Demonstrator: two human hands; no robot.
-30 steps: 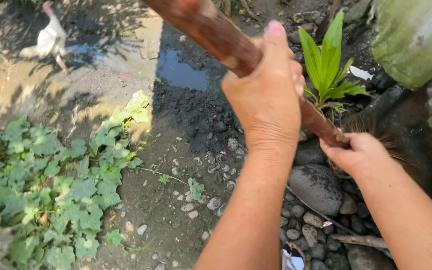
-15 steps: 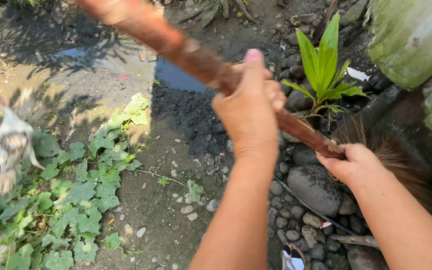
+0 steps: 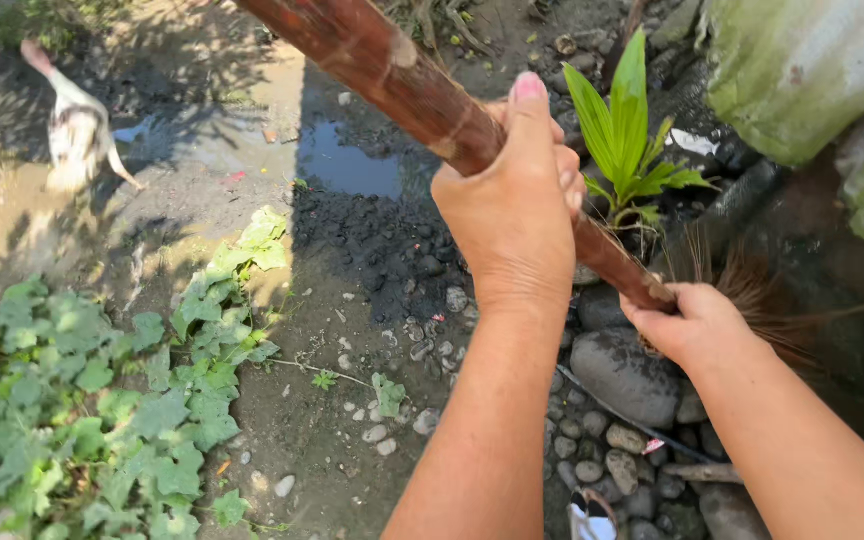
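Note:
Both my hands grip a long reddish-brown wooden stick [image 3: 392, 70] that slants from the top middle down to the right. My left hand [image 3: 514, 205] is wrapped around its middle, thumb pointing up along it. My right hand [image 3: 692, 328] holds the lower end, just above a bundle of thin brown bristles [image 3: 757, 290] that spread over dark ground at the right. A small green palm-like seedling [image 3: 630, 135] grows right behind the stick.
A white-and-brown bird [image 3: 72, 130] stands at the upper left beside a muddy puddle [image 3: 347, 165]. Leafy green ground cover [image 3: 72, 400] fills the lower left. Rounded stones [image 3: 622, 370] lie below my hands. A mossy green wall [image 3: 802, 60] rises at the upper right.
The stick's upper end has swung right. My grip on the stick is unchanged. The bird has moved from the leafy patch at the left up toward the puddle.

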